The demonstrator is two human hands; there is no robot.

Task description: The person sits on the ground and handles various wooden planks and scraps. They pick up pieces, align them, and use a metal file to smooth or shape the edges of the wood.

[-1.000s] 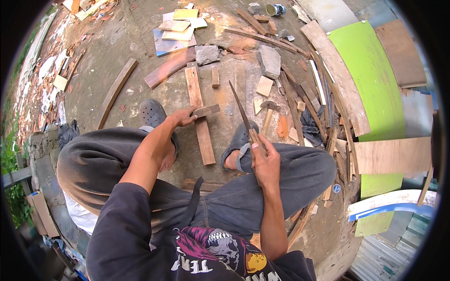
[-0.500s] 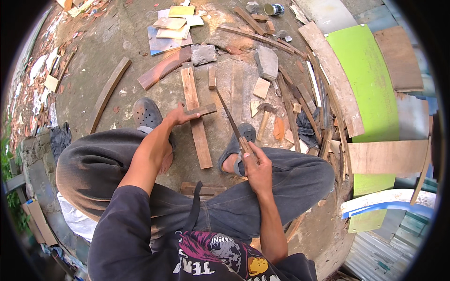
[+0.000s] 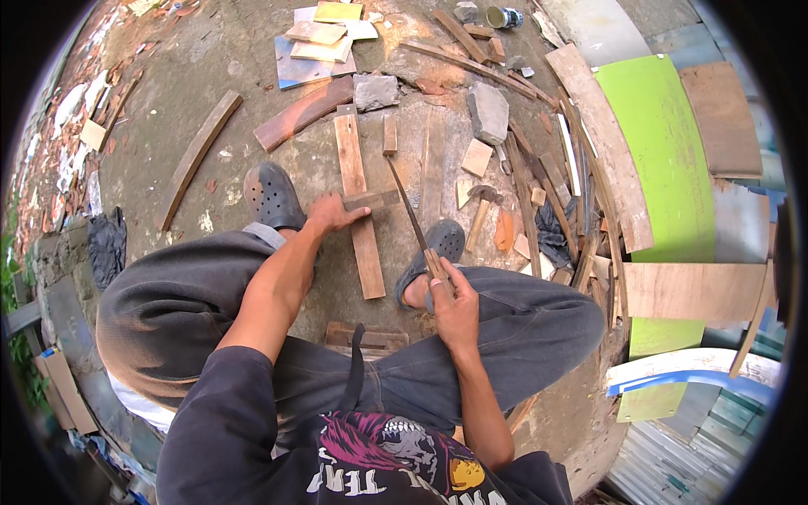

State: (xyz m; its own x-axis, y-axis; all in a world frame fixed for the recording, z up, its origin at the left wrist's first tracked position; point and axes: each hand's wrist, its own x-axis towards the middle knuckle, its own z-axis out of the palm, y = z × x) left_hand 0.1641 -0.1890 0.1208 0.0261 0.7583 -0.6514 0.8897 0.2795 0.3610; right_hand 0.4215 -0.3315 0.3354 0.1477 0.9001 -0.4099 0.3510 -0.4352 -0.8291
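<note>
My left hand is closed on the left end of a short wood block, its thumb stretched along the near side. The block lies crosswise over a longer plank that runs away from me between my feet. In my right hand, above my right thigh, is the wooden handle of a handsaw. Its thin, dark, tapering saw blade points forward and left, passing just right of the block. The tip appears close to a small upright-lying wood piece.
A hammer, a grey stone block and scrap wood lie to the right. Ahead are a reddish board, another grey stone and stacked panels. A curved-looking wood strip lies left; a green sheet is far right.
My left hand has turned flatter over the block and shifted slightly right. The saw stays in my right hand at nearly the same angle. The whole view has shifted a little.
</note>
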